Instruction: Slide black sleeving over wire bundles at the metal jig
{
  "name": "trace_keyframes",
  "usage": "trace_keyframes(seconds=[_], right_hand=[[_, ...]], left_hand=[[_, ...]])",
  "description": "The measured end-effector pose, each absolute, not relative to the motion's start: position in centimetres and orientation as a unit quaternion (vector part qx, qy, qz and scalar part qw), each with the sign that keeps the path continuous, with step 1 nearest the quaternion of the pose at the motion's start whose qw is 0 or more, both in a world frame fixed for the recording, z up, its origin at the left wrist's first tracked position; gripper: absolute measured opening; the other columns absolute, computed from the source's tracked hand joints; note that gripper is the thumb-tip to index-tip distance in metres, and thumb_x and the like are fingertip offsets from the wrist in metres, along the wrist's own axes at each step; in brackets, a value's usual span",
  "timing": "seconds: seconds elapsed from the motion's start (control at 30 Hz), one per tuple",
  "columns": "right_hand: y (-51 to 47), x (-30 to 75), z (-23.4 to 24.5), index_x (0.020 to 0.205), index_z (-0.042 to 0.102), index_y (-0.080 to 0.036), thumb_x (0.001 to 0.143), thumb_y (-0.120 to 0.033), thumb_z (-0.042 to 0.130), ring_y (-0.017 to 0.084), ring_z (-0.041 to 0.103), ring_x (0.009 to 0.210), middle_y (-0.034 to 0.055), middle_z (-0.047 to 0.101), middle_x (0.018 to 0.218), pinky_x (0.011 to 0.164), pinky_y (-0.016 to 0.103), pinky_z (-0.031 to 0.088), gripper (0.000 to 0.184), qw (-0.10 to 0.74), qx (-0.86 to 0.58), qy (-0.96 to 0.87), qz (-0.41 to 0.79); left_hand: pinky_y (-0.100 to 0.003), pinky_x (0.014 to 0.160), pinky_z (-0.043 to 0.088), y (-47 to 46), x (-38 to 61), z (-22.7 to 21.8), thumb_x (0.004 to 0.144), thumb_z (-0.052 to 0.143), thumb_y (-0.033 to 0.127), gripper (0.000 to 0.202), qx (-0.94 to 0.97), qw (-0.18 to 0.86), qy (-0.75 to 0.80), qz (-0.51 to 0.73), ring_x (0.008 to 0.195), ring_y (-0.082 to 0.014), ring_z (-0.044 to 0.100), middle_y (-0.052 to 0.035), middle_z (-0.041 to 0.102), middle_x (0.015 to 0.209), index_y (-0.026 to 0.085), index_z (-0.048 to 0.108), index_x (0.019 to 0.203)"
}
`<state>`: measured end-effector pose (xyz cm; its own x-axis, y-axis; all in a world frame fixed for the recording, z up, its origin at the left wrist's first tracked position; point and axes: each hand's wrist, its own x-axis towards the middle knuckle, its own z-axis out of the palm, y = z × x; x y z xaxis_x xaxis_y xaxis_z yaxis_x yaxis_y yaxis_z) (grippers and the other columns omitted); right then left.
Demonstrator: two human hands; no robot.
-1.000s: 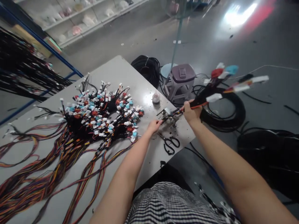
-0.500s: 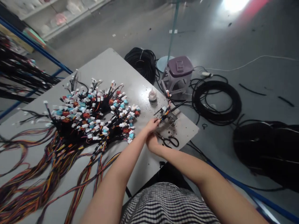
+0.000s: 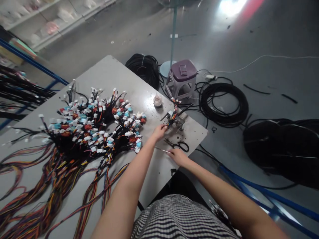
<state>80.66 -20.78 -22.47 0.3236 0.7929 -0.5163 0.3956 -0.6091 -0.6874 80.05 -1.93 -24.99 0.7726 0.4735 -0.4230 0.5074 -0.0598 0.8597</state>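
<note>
On the table's near right side, my left hand [image 3: 159,132] is closed round a wire harness [image 3: 171,120] with coloured wires and small white connectors at its far end. This harness rests across a small metal fixture [image 3: 178,123] from which a black rod sticks out. My right hand [image 3: 178,156] is apart from the left, nearer my body, its fingers pinched on a thin pale strand [image 3: 163,150] pointing left; its exact kind is unclear. Black-handled scissors [image 3: 183,146] lie just beyond my right hand. A small bottle [image 3: 157,101] stands past my left hand.
Many wire harnesses [image 3: 87,126] with white, blue and red connectors cover the table's left side. Beyond the right edge are a purple-topped stool [image 3: 183,71], coiled black tubing [image 3: 224,103] and a large black roll [image 3: 281,149]. Dark scraps dot the tabletop [image 3: 194,132].
My right hand has come away from beside the left hand, moving right and towards me, and now a thin pale strand shows in it. My left hand stays on the harness. The view has shifted slightly.
</note>
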Motion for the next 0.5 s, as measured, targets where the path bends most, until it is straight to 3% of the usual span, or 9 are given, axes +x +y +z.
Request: trace_keyframes(seconds=[0.1, 0.23, 0.5], right_hand=[[-26.5, 83.6, -21.5, 0.082, 0.073, -0.013, 0.087, -0.051, 0.043, 0.026, 0.065, 0.081, 0.0079, 0.069, 0.08, 0.073, 0.032, 0.05, 0.049, 0.326, -0.834, -0.226, 0.383], [-27.9, 85.7, -21.3, 0.084, 0.076, -0.014, 0.072, -0.065, 0.053, 0.032, 0.065, 0.087, 0.0073, 0.072, 0.085, 0.078, 0.037, 0.052, 0.057, 0.43, -0.848, -0.102, 0.292], [-26.2, 84.1, -22.2, 0.083, 0.077, -0.016, 0.069, -0.068, 0.058, 0.033, 0.066, 0.094, 0.0093, 0.072, 0.093, 0.088, 0.042, 0.052, 0.057, 0.494, -0.818, -0.084, 0.282]], left_hand=[[-0.025, 0.059, 0.04, -2.1, 79.9, -25.3, 0.084, 0.053, 0.033, 0.021, 0.688, 0.643, 0.335, -0.021, 0.056, -0.0108, 0.047, -0.0034, 0.064, 0.073, 0.013, 0.061, 0.083], [-0.022, 0.052, 0.031, -2.2, 79.7, -25.5, 0.083, 0.055, 0.038, 0.025, 0.66, 0.676, 0.328, -0.007, 0.05, -0.008, 0.037, 0.0004, 0.057, 0.064, 0.014, 0.058, 0.08], [-0.022, 0.053, 0.03, -2.4, 79.7, -25.5, 0.082, 0.058, 0.036, 0.022, 0.621, 0.705, 0.342, 0.011, 0.051, -0.0077, 0.037, 0.0028, 0.053, 0.06, 0.014, 0.056, 0.077]])
